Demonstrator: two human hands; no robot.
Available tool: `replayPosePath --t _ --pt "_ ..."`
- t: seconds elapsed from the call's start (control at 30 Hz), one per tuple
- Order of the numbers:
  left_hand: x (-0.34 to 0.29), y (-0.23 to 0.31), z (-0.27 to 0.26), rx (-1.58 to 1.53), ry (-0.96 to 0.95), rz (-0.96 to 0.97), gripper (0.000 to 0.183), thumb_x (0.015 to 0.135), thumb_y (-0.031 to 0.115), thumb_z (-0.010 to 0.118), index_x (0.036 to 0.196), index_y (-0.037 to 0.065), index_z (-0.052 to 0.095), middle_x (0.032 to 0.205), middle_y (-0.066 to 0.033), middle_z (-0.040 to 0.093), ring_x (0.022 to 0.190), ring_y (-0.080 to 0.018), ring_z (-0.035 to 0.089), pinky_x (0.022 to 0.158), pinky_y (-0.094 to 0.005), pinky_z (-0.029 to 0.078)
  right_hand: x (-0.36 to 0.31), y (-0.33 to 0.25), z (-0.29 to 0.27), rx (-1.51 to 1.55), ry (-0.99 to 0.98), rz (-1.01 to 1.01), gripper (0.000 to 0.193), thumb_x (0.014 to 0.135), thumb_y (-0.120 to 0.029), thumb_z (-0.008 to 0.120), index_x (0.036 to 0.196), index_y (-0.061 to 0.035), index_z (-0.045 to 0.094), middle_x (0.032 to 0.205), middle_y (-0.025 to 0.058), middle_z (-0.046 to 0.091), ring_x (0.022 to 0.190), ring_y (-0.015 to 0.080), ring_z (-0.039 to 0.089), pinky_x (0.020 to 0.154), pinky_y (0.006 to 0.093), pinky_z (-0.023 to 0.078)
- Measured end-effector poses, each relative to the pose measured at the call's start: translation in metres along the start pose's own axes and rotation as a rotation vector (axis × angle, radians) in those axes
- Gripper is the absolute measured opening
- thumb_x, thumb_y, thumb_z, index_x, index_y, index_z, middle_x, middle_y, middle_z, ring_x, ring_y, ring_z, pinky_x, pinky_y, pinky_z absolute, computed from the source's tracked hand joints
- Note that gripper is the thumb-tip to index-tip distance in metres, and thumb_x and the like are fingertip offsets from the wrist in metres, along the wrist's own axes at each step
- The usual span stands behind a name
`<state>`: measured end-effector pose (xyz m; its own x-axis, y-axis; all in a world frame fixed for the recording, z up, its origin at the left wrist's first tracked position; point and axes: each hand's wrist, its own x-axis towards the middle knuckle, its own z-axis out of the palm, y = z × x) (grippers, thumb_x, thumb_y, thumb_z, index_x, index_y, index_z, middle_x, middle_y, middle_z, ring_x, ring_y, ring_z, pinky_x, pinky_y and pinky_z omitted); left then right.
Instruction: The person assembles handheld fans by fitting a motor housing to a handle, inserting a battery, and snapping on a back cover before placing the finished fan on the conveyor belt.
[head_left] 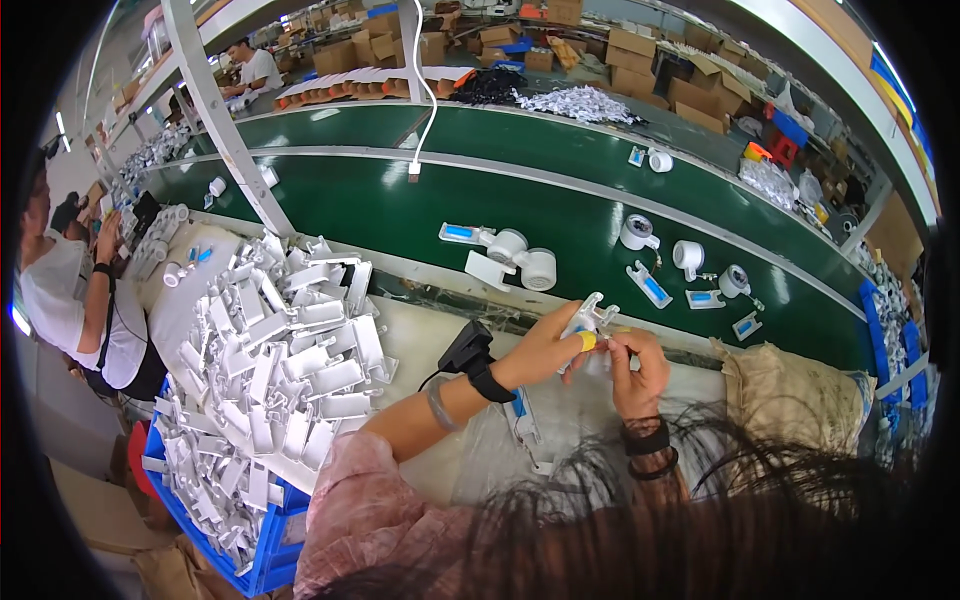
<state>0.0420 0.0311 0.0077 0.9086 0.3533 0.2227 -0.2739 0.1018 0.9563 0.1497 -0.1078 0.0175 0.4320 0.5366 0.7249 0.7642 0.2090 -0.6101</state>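
Observation:
My left hand (546, 348), with a yellow covering on one finger, grips a white plastic housing part (591, 311) above the near edge of the bench. From the right, my right hand (641, 374) meets it, thumb and forefinger pinched together at the part's lower end. Whatever those fingertips hold is too small to make out. Below my left wrist, another white part with a blue piece (520, 408) lies on the plastic-covered bench (415, 350). Black bands circle both wrists, and a black box-shaped device (467, 346) sits on the left one.
A large heap of white plastic parts (300, 340) spills toward a blue bin (270, 545) at left. Beyond the bench, a green conveyor (380, 215) carries several round white units (538, 268). A woven sack (795, 395) lies at right. A white cable (432, 100) hangs overhead. A co-worker (75, 300) sits at far left.

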Motion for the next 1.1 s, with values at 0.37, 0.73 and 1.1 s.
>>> replayPosePath --t 0.37,0.73,1.1 --pt "-0.01 0.02 0.007 0.126 -0.078 -0.048 0.04 0.091 0.014 0.055 0.129 0.004 0.047 0.098 -0.0025 0.057 0.078 -0.007 0.055 0.053 -0.022 0.048 -0.001 -0.004 0.0 -0.063 0.037 -0.13 0.02 0.078 0.006 0.072 0.094 -0.0038 0.067 0.095 0.0114 0.061 0.085 0.024 0.06 0.072 0.0308 0.05" --pt "-0.008 0.014 0.009 0.134 -0.064 0.02 0.046 0.09 0.012 0.053 0.133 0.001 0.042 0.092 -0.0049 0.057 0.062 -0.0069 0.053 0.047 -0.0224 0.046 -0.002 0.0 0.0 -0.071 0.06 -0.138 0.021 0.076 0.005 0.073 0.093 -0.0059 0.068 0.092 0.0101 0.061 0.083 0.0255 0.058 0.072 0.0327 0.047" --pt "-0.009 0.018 0.012 0.174 -0.056 0.021 0.044 0.089 0.013 0.054 0.13 0.0 0.045 0.093 -0.0058 0.057 0.064 -0.008 0.054 0.052 -0.024 0.047 -0.001 0.002 -0.001 -0.066 0.067 -0.152 0.02 0.075 0.005 0.073 0.091 -0.0064 0.068 0.09 0.009 0.061 0.082 0.0254 0.057 0.072 0.0335 0.046"
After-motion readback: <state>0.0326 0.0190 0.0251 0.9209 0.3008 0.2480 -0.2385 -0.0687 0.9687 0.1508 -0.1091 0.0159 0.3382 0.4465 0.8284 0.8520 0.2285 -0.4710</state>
